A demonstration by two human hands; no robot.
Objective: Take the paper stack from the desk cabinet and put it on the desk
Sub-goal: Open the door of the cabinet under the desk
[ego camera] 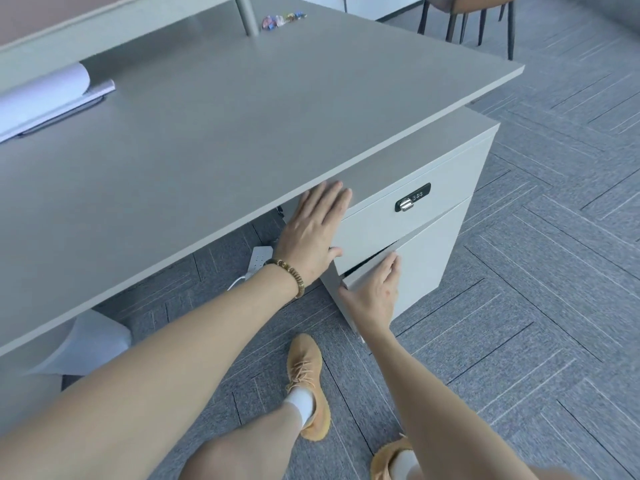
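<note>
The desk (pixel 214 133) fills most of the view, its grey top bare near the front edge, with a rolled sheet of paper (pixel 41 95) on a clipboard far off at the back left. Under its right end stands the cabinet (pixel 460 161), pale grey, with a top drawer (pixel 374 220) carrying a combination lock (pixel 412 197) and a lower door (pixel 420 268) just cracked open at its top left edge, a dark gap showing behind it. The left hand (pixel 313 233) lies flat and spread against the left end of the drawer front, fingers straight, holding nothing, seemingly bracing the cabinet. The right hand (pixel 375 292) is the one at the door: its fingers curl over the top corner of the panel and the thumb sits on the near edge, a loose hook on the door itself. The paper stack cannot be seen; by my judgement it lies inside, behind that door, further in and to the right of the right fingertips, so the right hand is nearer. Its long axis cannot be told. The door must swing out before any reach in
</note>
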